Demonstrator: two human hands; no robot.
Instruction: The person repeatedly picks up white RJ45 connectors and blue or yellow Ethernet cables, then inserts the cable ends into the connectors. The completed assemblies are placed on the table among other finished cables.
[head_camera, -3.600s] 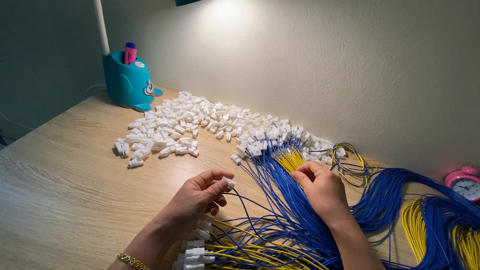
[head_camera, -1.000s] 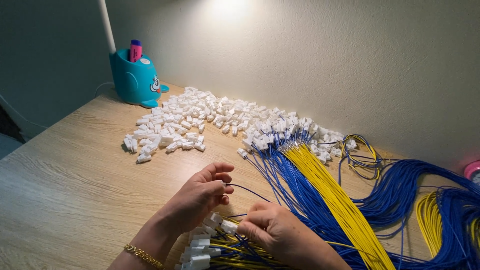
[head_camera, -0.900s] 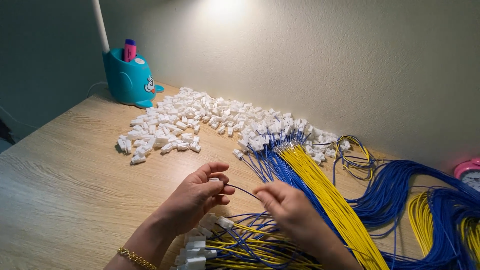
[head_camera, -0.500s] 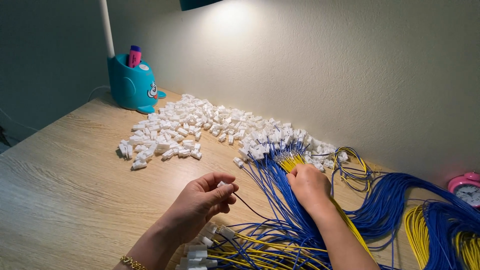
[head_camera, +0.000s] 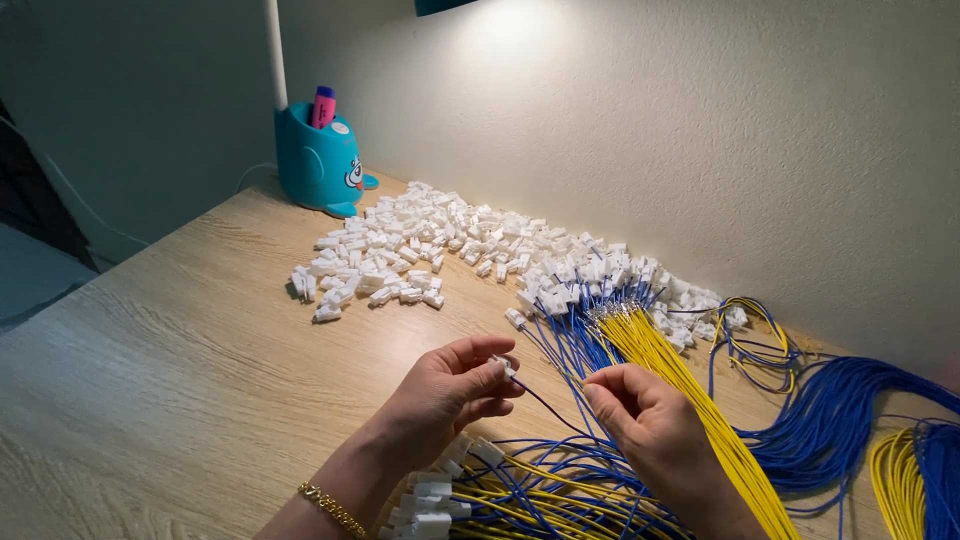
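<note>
My left hand pinches a small white plastic connector between thumb and fingers, above the wooden desk. A blue wire runs from that connector toward my right hand, which is closed around a yellow wire end, fingers curled. Right behind my right hand lies a bundle of yellow wires on top of many blue wires. Below both hands sits a heap of finished wires with white connectors.
A wide pile of loose white connectors spreads across the desk toward the wall. A teal pen holder with a pink marker stands at the back left beside a white lamp stem. More yellow and blue wire loops lie at the right edge.
My right hand went out to the wire bundles and has come back near my left hand with a yellow wire. My left hand has kept the connector pinched throughout.
</note>
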